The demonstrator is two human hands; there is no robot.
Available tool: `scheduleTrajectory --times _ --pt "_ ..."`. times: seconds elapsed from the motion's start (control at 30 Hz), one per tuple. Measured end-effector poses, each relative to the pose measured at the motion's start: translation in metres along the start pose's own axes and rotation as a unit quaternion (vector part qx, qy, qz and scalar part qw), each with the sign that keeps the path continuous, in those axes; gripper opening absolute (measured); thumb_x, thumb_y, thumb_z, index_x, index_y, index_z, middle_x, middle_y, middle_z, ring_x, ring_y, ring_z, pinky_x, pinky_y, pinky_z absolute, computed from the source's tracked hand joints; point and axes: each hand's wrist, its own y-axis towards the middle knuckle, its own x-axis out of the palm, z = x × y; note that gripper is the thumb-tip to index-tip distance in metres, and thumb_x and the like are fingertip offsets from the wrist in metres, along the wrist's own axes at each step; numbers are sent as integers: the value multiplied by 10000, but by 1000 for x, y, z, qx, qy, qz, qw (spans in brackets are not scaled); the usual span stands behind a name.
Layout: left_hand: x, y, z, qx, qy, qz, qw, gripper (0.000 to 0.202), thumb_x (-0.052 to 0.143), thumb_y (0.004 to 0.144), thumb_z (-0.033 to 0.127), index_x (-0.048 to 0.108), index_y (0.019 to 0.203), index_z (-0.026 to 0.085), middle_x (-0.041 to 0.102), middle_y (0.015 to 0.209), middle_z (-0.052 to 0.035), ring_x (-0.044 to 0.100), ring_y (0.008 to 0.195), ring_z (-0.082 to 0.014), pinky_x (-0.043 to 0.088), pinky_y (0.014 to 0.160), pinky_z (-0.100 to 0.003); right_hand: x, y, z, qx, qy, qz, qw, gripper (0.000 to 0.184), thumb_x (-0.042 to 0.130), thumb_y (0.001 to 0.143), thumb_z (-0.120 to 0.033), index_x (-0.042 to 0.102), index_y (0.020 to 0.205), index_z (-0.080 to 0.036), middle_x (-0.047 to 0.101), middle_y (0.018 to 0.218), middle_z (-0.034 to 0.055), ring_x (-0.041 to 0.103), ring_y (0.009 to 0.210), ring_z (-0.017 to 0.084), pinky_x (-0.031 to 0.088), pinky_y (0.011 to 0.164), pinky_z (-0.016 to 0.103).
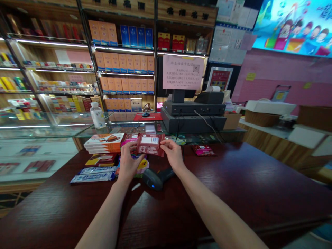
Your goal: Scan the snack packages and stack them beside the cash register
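Both hands worked over the dark-wood counter [228, 183], at centre frame. My left grip [128, 164] and right grip [173, 155] each pinched one side of a single dark red packet [150, 144], which was held just above the counter with its white barcode panel [147, 140] facing me. Step in hand, as judged: holding the packet up between both grips. Any next move called for both pinches to stay firm. Count: one handheld barcode scanner [153, 179], lying just below the packet with its blue light on; two blue-and-white wrapped bars [93, 175] at lower left of centre; one stack of orange boxes [103, 143], number of boxes uncertain; one pink sachet [203, 150], right of the hands; one water bottle [98, 115] on the glass display case [38, 128], left of frame.
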Motion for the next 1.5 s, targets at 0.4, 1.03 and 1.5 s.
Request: scheduleTrajectory --times 0.4,1.03,1.5 --pt "-7 2 0 -32 -44 -12 998 375 580 894 278 541 1264 230 724 1169 -41 683 1103 -189 525 990 -360 -9 -3 -3 117 92 -17 989 338 687 712 -333 783 1004 -192 792 934 61 727 879 231 528 734 320" --pt "0 11 10 -108 30 30 993 206 675 824 424 702 925 247 738 908 -30 668 940 -245 486 884 -409 -31 6 -3 -58 -128 34 990 200 667 809 -407 760 830 -231 741 896 39 648 860 228 485 843 349" --pt "17 20 33 -20 112 -22 993 193 560 924 364 685 1044 280 750 941 -38 582 1009 -272 379 921 -451 -52 -9 -35 -196 -298 40 933 282 567 937 -233 704 1176 -294 715 887 44 578 923 257 460 876 374"
